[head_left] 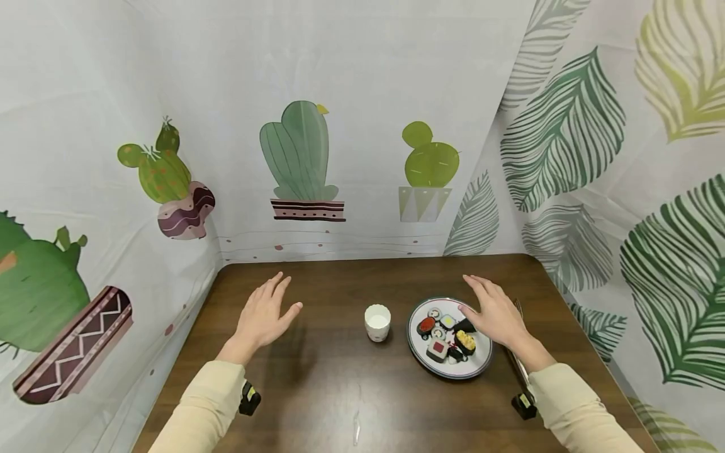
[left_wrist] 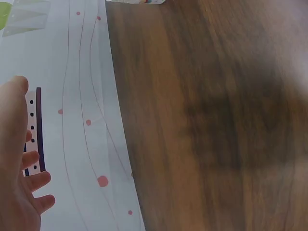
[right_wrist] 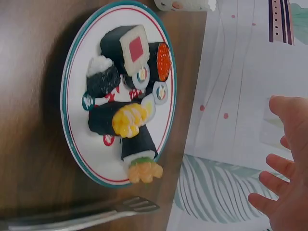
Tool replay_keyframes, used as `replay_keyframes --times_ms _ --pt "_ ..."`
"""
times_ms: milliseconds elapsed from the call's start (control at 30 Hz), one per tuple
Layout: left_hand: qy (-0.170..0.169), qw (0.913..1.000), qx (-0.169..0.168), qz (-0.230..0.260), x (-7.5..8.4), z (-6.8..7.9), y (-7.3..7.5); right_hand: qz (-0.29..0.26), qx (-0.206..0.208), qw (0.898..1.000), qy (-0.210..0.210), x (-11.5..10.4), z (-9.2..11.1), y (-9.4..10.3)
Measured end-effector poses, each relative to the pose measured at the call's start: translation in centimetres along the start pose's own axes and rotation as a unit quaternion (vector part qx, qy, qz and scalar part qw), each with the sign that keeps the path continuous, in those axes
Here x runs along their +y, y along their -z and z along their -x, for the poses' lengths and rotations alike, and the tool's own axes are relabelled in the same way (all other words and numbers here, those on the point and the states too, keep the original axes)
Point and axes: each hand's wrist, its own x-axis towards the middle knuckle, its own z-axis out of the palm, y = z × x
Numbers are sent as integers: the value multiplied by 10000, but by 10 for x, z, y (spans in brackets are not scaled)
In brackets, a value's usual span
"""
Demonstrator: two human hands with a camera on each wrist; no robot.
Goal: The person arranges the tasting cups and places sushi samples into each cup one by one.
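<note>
**Left hand [head_left: 260, 321] and right hand [head_left: 497, 314] hang empty above a brown wooden table [head_left: 317, 377]**

From where I stand, both hands are in the air, fingers extended and thumbs apart from them, pinching nothing. The left is over the left part of the tabletop, with the small patterned white cup [head_left: 377, 328] the nearest thing to it, well apart and to its right. In the head view the right hand overlaps the right rim of a round white plate [head_left: 478, 357], but the right wrist view shows a clear gap between them.

That plate sits right of the middle of the table, just beside the cup, edged in green with a thin red ring. Grouped on it are a red-roe gunkan [right_wrist: 163, 62], a square roll [right_wrist: 137, 48] with a red centre, a nori-wrapped rice ball [right_wrist: 103, 79], small round rolls [right_wrist: 141, 76], a yellow-topped gunkan [right_wrist: 127, 119] and a roll with orange filling [right_wrist: 139, 149]. A metal fork [right_wrist: 91, 220] lies right of the plate, partly hidden under the right forearm.

Pale rolled sleeves [head_left: 212, 396] cover the forearms; behind the table hangs a white cloth [head_left: 362, 63] printed with potted cacti.
</note>
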Motion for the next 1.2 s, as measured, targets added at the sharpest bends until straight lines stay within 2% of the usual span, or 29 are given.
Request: replay_keyframes --times_ms 467,900,1200 --pt "156 9985 80 525 15 -4 -21 -458 -29 9988 -150 -12 1 -19" --pt "375 9954 -63 874 26 -8 -43 -796 -70 9958 -438 -24 0 -45" --pt "507 9907 -45 1261 34 -4 -54 -1073 33 9937 -327 -36 2 -63"
